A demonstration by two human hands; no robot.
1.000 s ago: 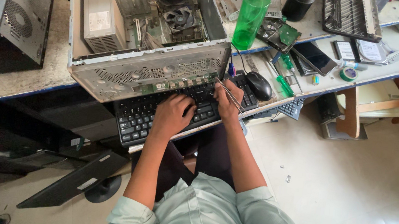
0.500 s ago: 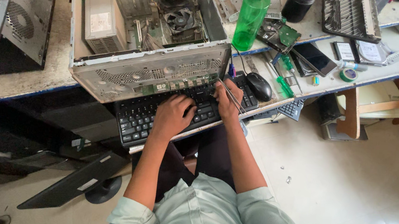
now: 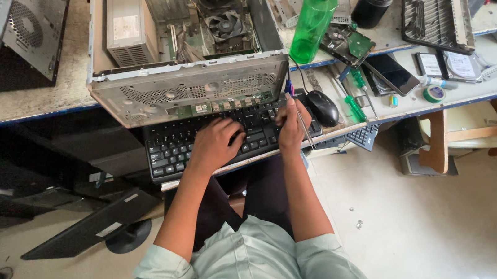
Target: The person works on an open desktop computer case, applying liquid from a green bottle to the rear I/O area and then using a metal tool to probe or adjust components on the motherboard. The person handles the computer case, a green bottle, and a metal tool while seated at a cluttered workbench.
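Note:
An open desktop computer case [image 3: 185, 89] lies on the workbench, its inside with fans and a power supply facing up. A black keyboard [image 3: 192, 139] sits under the case's front edge. My left hand [image 3: 215, 144] rests on the keyboard's middle keys with fingers curled. My right hand [image 3: 293, 121] is on the keyboard's right end and grips a thin screwdriver [image 3: 301, 122], its shaft slanting down past my wrist, beside a black mouse [image 3: 323, 108].
A green bottle [image 3: 313, 22], a black cup [image 3: 373, 5], a circuit board [image 3: 348, 45], a phone [image 3: 395, 74], green-handled screwdrivers [image 3: 355, 108] and a tape roll [image 3: 434, 94] lie on the bench [image 3: 9, 106]. A second case [image 3: 16, 19] stands left. A monitor [image 3: 89, 227] lies on the floor.
Both hands stay on the keyboard with only slight finger movement. The view has shifted a little.

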